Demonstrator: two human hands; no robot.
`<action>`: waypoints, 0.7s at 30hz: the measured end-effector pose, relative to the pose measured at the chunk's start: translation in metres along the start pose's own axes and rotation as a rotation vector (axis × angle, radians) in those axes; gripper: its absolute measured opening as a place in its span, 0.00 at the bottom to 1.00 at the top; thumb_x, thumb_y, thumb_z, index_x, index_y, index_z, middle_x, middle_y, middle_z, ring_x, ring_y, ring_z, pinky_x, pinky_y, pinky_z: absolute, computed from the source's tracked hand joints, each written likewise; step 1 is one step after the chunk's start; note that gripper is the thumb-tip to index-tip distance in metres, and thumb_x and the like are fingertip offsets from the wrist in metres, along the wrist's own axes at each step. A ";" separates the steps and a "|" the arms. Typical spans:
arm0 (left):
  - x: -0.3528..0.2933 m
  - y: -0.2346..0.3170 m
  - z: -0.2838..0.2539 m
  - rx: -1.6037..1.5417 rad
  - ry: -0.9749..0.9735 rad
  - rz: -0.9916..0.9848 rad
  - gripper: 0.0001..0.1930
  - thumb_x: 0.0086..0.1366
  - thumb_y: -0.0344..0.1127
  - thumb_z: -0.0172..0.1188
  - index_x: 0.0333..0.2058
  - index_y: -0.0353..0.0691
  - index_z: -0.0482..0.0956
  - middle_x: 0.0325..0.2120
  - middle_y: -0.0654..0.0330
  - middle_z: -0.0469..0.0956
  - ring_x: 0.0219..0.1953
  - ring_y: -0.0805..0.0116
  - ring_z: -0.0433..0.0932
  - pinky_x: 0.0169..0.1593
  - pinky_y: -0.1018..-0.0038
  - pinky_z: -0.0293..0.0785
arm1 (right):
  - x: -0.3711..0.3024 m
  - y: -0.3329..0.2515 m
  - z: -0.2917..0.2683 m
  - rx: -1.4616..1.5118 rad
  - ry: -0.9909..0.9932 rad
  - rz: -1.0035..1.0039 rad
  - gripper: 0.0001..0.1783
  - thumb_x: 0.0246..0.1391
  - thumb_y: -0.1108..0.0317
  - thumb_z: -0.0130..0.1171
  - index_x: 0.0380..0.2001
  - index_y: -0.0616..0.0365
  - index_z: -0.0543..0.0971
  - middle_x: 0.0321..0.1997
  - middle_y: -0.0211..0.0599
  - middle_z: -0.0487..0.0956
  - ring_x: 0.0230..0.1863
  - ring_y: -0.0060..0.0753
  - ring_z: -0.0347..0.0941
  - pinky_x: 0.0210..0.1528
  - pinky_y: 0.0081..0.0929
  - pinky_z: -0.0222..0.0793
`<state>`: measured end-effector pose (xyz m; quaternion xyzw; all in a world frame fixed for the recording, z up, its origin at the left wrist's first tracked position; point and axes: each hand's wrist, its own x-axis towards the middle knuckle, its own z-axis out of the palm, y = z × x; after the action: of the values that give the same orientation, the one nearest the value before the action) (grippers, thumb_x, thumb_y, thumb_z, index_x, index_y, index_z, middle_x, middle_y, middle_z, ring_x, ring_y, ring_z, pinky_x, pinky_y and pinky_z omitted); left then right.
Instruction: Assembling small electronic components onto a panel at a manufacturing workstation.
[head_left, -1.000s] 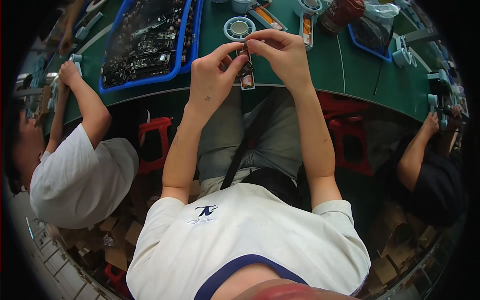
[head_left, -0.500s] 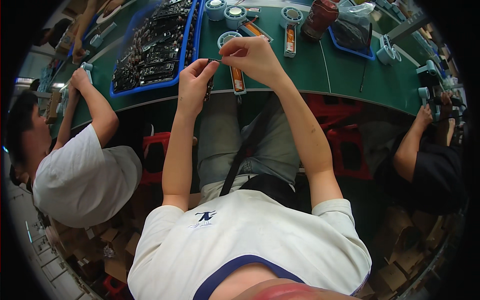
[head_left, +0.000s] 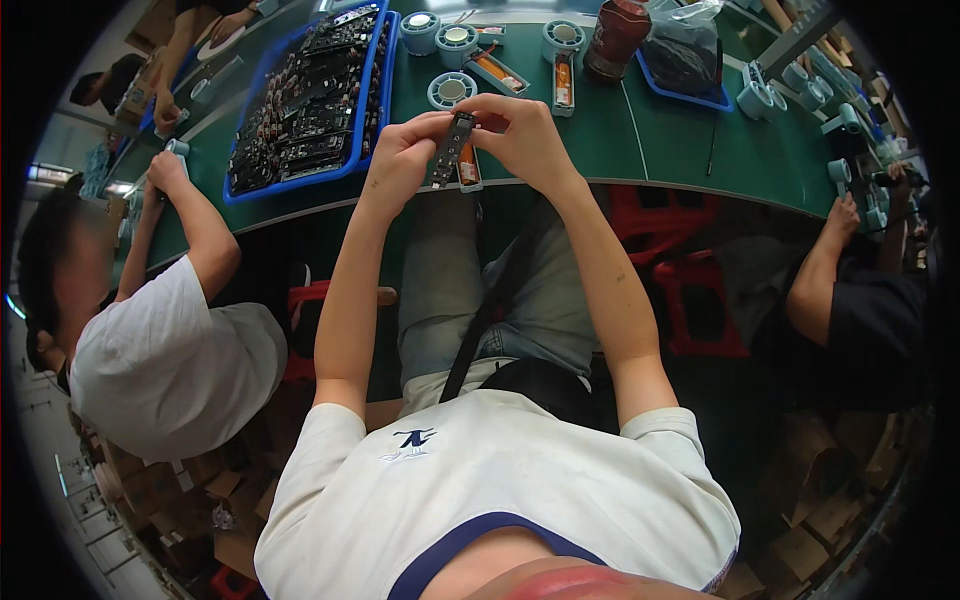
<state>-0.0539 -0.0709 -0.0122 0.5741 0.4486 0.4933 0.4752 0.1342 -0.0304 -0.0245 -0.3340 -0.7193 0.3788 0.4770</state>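
I see my left hand (head_left: 400, 160) and right hand (head_left: 525, 140) raised together just over the near edge of the green tabletop (head_left: 680, 140). Both are pinching a small dark narrow part (head_left: 452, 148) between fingertips, the left gripping its lower end, the right curled round its upper end. The part is tilted, off the surface, held between the two hands. Right beneath it, on the tabletop edge, lies an orange strip in a holder (head_left: 467, 170). Behind my hands sits a pale blue round reel (head_left: 451, 90), with more such reels further back. To the left a blue tray (head_left: 370, 150) is filled with dark circuit boards (head_left: 310, 100). A person in a white shirt (head_left: 170, 350) works at my left, another in a dark shirt (head_left: 870, 320) at my right.
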 end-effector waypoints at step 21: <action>0.021 0.002 0.010 0.829 -0.112 0.331 0.09 0.62 0.22 0.62 0.41 0.32 0.83 0.30 0.54 0.82 0.29 0.70 0.80 0.34 0.75 0.74 | -0.022 -0.004 -0.002 -0.416 0.128 -0.250 0.16 0.55 0.76 0.62 0.47 0.53 0.84 0.28 0.36 0.81 0.28 0.25 0.78 0.34 0.24 0.75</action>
<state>-0.0411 -0.0521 -0.0077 0.8058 0.4841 0.3094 0.1434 0.1432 -0.0508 -0.0299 -0.3566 -0.7860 0.1388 0.4856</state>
